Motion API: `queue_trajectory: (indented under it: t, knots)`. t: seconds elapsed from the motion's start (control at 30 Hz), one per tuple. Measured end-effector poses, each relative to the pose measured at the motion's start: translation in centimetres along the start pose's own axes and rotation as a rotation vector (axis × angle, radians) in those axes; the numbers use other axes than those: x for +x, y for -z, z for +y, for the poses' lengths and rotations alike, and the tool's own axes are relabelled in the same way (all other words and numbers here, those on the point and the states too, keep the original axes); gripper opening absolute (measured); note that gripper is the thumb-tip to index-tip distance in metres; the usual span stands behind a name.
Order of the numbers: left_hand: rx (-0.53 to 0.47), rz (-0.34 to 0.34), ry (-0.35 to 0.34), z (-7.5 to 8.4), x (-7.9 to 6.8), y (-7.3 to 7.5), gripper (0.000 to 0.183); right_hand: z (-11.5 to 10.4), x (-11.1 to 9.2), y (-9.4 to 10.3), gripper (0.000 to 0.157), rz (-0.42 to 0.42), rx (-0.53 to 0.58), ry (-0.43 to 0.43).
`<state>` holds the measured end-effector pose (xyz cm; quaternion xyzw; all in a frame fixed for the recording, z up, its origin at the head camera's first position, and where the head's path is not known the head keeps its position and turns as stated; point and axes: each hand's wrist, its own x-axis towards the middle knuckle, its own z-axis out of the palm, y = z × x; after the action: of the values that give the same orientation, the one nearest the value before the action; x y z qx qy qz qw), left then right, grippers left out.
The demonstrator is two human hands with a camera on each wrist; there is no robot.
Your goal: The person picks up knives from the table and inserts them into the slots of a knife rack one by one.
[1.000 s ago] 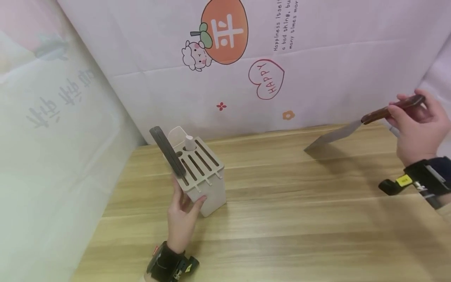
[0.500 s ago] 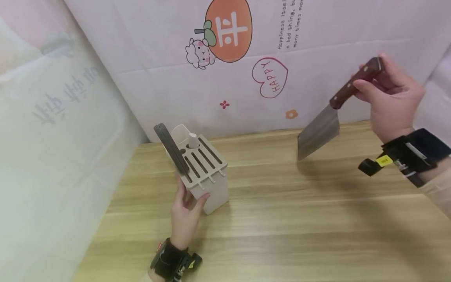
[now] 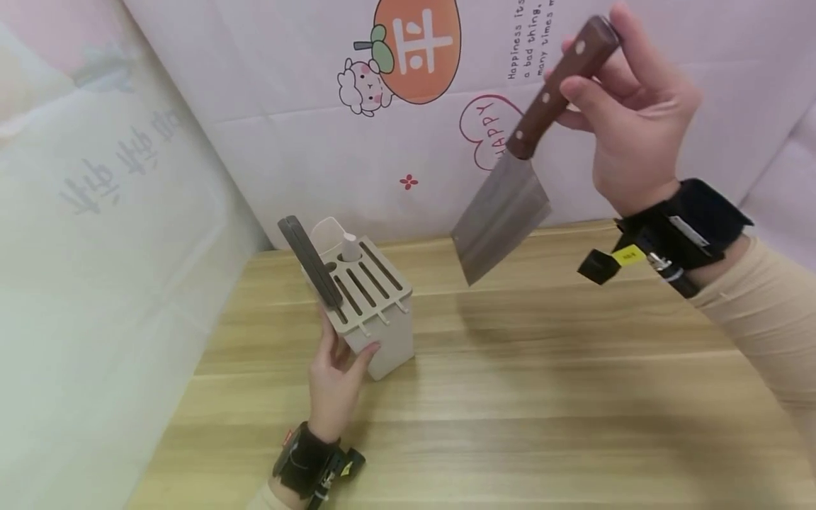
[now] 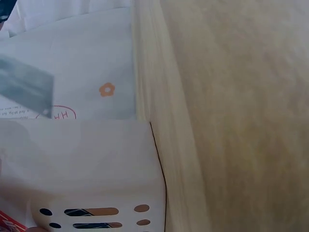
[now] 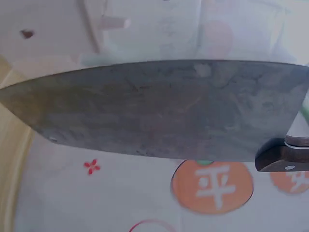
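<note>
My right hand [image 3: 637, 131] grips the brown riveted wooden handle of a cleaver [image 3: 500, 216], held in the air with the broad blade slanting down to the left. That blade [image 5: 159, 108] spans the right wrist view. To its left on the wooden table stands a pale knife block [image 3: 392, 343] with long slots on top. My left hand [image 3: 338, 389] holds the block's lower near-left corner, thumb on the front and fingers along the side. A dark grey handle [image 3: 309, 262] sticks up from the leftmost slot. The slotted wall of the block [image 4: 82, 159] shows in the left wrist view.
A white handle [image 3: 350, 246] stands in a round hole at the back of the block. Short hooks line the block's front edge. A printed white cloth [image 3: 287, 163] hangs behind the wooden table [image 3: 510, 397], and another pale sheet [image 3: 127, 283] covers the left side.
My right hand has brought the cleaver leftward and up, from low over the table at right toward the block, and its blade face has turned to view. The left hand stays on the block.
</note>
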<state>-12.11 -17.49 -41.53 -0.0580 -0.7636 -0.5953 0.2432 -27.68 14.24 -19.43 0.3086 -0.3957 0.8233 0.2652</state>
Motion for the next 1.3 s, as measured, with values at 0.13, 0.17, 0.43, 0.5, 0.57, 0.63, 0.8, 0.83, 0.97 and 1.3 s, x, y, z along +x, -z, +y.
queue_trajectory:
  t: [0.13,0.17,0.43,0.5,0.57,0.63,0.8,0.83,0.97,1.3]
  knots:
    - [-0.001,0.012,0.008,-0.1,-0.3,0.1,0.099,0.3,0.7,-2.8,0.049,-0.021,-0.034,0.034]
    - [-0.005,0.014,0.008,-0.1,-0.4,0.1,0.099,0.4,0.9,-3.4,0.046,-0.029,-0.043,0.050]
    - [-0.013,0.004,-0.011,-0.9,-0.7,-0.3,0.100,0.5,1.7,-6.2,0.038,-0.069,-0.075,0.136]
    - [-0.010,-0.001,-0.012,-1.1,-0.9,-0.4,0.101,0.6,1.4,-6.6,0.041,-0.074,-0.097,0.122]
    - [-0.008,-0.005,-0.012,-1.4,-1.0,-0.6,0.101,0.8,1.1,-6.9,0.044,-0.082,-0.123,0.109]
    - [-0.005,-0.007,-0.010,-1.5,-1.1,-0.7,0.101,1.0,0.9,-7.2,0.046,-0.089,-0.128,0.097]
    - [-0.002,0.005,-0.007,-1.6,-0.9,-0.7,0.101,1.9,0.8,-7.9,0.048,-0.117,-0.129,0.103]
    - [0.001,0.008,-0.009,-1.6,-0.9,-0.7,0.101,2.1,0.8,-8.0,0.049,-0.126,-0.132,0.096]
    - [-0.001,0.015,-0.031,-1.8,-0.6,-0.7,0.101,2.9,0.6,-8.8,0.047,-0.193,-0.125,0.054]
    - [0.008,0.034,-0.013,-1.7,-0.3,-0.6,0.100,6.6,-0.9,-10.7,0.048,-0.363,-0.183,-0.065]
